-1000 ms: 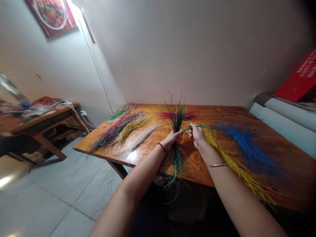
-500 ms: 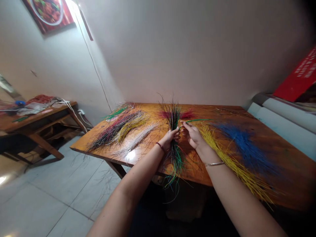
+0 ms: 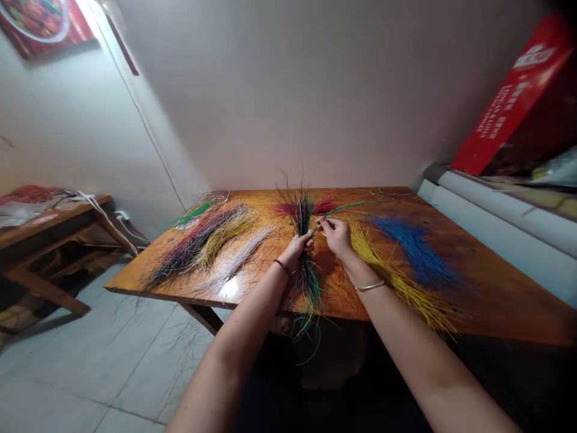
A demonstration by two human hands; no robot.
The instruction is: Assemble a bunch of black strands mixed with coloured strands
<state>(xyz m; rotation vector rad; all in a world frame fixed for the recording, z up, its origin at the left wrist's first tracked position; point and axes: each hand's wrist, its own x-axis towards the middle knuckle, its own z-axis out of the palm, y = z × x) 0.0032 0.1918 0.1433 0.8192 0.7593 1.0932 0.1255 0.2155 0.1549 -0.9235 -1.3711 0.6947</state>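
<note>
My left hand (image 3: 297, 248) is wrapped round a bundle of thin dark and multicoloured wires (image 3: 303, 211), held upright over the table's front part. Green, yellow and other coloured ends hang below the fist. Just right of it, my right hand (image 3: 337, 236) pinches a few green wires (image 3: 340, 208). Their near ends reach toward the left thumb, and their far ends stretch out to the right. Behind the bundle lies a pile of red wires (image 3: 324, 205). Long yellow wires (image 3: 396, 276) lie beside my right wrist, with blue wires (image 3: 417, 249) farther right.
On the left of the wooden table (image 3: 478, 288) lie white wires (image 3: 246, 258), yellow wires (image 3: 225, 239), dark and red wires (image 3: 193, 249) and green wires (image 3: 201, 210). White rolls (image 3: 505, 210) and a red box (image 3: 509, 96) stand at right. Another table (image 3: 49, 225) is at far left.
My right hand's fingers have closed into a pinch on the green wires, which now rise more steeply. My left hand keeps its grip on the bundle. The view has turned rightward.
</note>
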